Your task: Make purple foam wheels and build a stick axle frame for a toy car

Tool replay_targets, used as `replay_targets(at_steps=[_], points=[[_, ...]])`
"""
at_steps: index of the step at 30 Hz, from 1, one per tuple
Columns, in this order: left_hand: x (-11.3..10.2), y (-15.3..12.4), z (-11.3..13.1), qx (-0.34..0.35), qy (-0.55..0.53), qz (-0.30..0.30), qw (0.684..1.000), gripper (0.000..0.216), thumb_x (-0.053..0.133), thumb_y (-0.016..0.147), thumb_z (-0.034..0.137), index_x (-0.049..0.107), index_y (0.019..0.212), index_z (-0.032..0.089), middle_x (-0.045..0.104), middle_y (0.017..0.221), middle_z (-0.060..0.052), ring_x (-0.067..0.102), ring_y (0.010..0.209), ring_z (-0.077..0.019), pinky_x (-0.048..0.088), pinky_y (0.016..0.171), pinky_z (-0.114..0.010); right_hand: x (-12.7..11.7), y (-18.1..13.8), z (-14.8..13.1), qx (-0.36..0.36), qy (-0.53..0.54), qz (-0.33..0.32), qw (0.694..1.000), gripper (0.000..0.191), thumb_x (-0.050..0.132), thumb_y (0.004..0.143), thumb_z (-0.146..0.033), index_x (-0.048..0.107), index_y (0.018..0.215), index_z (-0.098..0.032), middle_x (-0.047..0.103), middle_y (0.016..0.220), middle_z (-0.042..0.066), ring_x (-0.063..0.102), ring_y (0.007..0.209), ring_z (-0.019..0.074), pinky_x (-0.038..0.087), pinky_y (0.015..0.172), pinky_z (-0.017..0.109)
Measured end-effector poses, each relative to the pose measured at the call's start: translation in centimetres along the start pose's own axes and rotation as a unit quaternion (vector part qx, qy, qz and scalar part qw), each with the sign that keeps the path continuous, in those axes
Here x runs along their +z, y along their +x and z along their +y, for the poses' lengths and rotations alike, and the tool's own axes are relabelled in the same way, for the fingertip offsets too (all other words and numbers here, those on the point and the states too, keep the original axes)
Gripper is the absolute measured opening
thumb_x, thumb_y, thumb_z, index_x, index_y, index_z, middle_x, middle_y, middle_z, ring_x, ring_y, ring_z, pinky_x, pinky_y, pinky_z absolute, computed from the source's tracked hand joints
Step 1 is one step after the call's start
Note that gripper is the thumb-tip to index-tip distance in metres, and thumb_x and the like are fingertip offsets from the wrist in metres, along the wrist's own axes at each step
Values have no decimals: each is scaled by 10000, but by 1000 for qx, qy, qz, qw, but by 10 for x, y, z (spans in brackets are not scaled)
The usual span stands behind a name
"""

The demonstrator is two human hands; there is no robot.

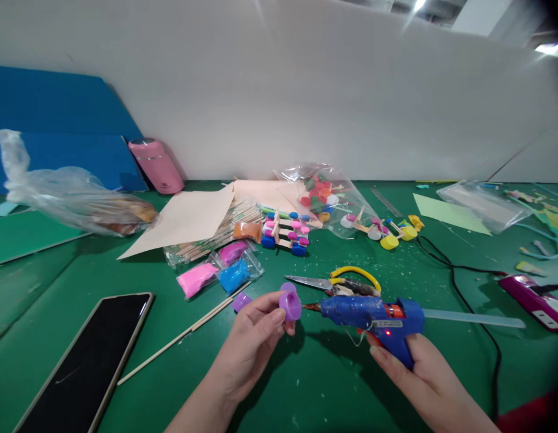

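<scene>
Left hand (254, 337) pinching purple plastic cap (293, 307), right hand (421, 373) gripping blue hot glue gun (358, 311), nozzle (312, 307) just beside the cap, yellow-handled scissors (340, 282) on tabletop (319, 391) beyond right hand.

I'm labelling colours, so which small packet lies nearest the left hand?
The blue packet, just beyond the left hand. The pink packet, magenta packet and orange-brown packet all lie farther from that hand.

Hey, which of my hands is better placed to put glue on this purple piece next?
Probably your right hand: it grips the blue glue gun, whose nozzle points toward the purple piece. Your left hand is busy holding that piece.
</scene>
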State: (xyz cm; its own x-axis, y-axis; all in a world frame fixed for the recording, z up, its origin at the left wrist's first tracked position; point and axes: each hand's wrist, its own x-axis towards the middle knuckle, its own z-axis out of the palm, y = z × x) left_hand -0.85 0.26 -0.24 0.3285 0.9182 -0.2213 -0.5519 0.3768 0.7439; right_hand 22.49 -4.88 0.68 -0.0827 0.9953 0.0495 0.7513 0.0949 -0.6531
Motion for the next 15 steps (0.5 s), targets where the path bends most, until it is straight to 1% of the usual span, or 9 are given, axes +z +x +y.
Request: replay_targets(at_steps=[8,15], points=[[-2,1,0,-2,-1,6,1000,194,624,714,228,669,881,138,598,728,-41,492,636,-116,373,630,-239,-2,0,1,6,5,-7,1000,279,423,828,-418,589,873,-198,665,782,47,620,681,181,517,569,232],[0,3,0,-1,2,8,1000,199,627,715,232,667,888,143,593,712,-32,486,635,-113,366,630,-235,-1,-6,5,18,7,-20,1000,282,438,820,-426,593,893,-203,667,792,40,621,695,176,519,614,240]])
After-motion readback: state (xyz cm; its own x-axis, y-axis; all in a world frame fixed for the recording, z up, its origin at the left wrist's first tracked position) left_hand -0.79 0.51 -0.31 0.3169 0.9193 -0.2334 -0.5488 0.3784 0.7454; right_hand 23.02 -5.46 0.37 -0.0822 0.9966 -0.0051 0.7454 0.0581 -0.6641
